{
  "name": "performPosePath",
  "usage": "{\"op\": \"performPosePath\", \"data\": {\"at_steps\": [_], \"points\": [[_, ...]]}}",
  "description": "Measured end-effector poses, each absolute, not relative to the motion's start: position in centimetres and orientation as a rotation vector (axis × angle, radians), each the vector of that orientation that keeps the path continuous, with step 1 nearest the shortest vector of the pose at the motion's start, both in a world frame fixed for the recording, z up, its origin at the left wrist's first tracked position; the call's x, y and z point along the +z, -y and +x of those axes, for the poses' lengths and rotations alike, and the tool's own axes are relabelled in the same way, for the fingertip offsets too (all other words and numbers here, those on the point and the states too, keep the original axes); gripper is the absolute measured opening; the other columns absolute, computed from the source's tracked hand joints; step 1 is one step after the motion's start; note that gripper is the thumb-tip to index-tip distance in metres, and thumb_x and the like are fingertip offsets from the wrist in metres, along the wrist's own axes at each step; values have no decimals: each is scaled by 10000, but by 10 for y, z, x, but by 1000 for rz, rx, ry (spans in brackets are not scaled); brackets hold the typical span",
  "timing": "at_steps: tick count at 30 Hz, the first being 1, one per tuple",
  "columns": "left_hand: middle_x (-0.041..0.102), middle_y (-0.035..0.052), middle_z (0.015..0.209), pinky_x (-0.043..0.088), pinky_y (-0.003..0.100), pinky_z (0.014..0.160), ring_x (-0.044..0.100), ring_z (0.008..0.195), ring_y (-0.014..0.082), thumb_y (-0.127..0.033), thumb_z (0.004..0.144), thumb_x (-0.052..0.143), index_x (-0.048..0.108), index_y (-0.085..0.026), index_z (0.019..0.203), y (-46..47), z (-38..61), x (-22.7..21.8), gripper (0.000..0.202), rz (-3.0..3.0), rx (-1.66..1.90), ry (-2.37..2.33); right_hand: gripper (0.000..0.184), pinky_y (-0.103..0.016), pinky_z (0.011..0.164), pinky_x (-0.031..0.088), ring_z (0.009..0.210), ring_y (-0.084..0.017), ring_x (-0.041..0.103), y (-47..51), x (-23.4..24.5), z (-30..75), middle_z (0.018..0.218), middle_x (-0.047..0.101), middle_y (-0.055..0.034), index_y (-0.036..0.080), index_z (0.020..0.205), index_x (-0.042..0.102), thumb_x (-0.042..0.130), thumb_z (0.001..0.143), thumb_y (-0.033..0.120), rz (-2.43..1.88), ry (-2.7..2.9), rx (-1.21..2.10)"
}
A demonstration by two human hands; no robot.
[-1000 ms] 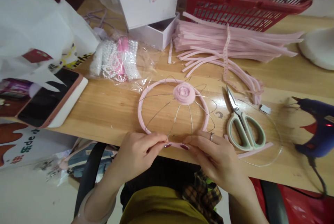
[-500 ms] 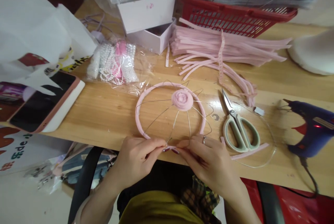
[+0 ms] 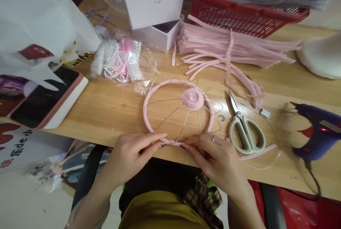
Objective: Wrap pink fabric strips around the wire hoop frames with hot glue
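A pink fuzzy ring (image 3: 145, 115) lies near the table's front edge, with thin wires running across it from a pink rolled flower (image 3: 192, 99) inside its far right part. My left hand (image 3: 135, 150) pinches the near side of the ring between thumb and fingertips. A short way to the right, my right hand (image 3: 215, 158), with a finger ring on it, pinches the same near stretch. Between the two hands one wire end meets the pink ring. Several wire ends stick out loosely past its far and right sides.
To the right lie scissors (image 3: 245, 129), a pink strip (image 3: 259, 152) and a blue glue gun (image 3: 317, 129) with a red light. Behind are bundled pink strips (image 3: 213, 40), a red basket (image 3: 247, 15), white boxes (image 3: 157, 8) and bagged beads (image 3: 119, 60). A phone (image 3: 45, 97) lies left.
My left hand has shifted left along the near side of the ring, widening the gap between my hands. More of the pink rim now shows there. My right hand keeps its pinch.
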State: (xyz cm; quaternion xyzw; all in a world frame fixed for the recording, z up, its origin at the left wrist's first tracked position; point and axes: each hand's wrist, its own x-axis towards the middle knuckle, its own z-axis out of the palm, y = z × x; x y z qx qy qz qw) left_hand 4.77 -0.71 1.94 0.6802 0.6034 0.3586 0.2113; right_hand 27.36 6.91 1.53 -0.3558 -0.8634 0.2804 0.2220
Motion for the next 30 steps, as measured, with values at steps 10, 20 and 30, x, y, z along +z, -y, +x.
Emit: {"op": "performPosePath", "data": {"at_steps": [10, 20, 30], "points": [[790, -27, 715, 525, 172, 543, 668, 490, 81, -176, 937, 679, 749, -177, 1091, 13, 55, 10, 169, 1894, 1032, -1700, 142, -250, 573, 475, 600, -123, 618, -69, 19, 273, 705, 705, -7, 190, 863, 700, 621, 981, 196, -882, 2341, 847], [619, -102, 454, 446, 100, 459, 577, 383, 41, -41, 923, 554, 769, -192, 911, 2, 57, 19, 262, 1490, 995, -1496, 126, -231, 494, 377, 514, -103, 499, -68, 23, 273, 622, 626, 34, 215, 827, 675, 675, 950, 193, -897, 2224, 895], [693, -93, 511, 551, 129, 564, 656, 446, 68, -123, 911, 668, 703, -249, 1289, 8, 66, 13, 399, 1316, 1212, -1474, 141, -208, 440, 325, 458, -81, 431, -73, 30, 271, 528, 473, 73, 207, 769, 704, 700, 910, 197, -981, 2115, 845]]}}
